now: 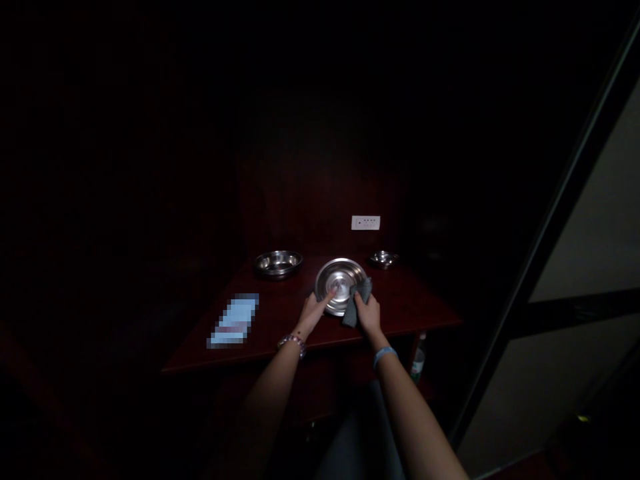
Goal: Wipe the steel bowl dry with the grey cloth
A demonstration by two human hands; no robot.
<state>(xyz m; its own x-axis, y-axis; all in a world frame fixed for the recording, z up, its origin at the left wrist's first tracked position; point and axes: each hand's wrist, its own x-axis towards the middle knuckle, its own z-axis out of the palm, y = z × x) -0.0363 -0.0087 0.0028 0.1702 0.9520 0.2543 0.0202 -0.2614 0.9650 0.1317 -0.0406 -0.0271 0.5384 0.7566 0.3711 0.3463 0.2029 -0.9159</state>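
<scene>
A shiny round metal bowl (340,270) is tilted toward me above the dark red desk. My left hand (313,313) grips its lower left edge, with the thumb over the inside. In my right hand (369,315) is a folded grey cloth (351,313), pressed against the bowl's right side. Some of the right fingers are hidden behind the cloth and the bowl.
On the desk (280,320), a wider metal bowl (279,265) stands at the back left and a small metal dish (384,259) at the back right. A blurred light-blue item (235,321) lies at left. A socket (366,223) is on the wall; a bottle (419,360) stands below.
</scene>
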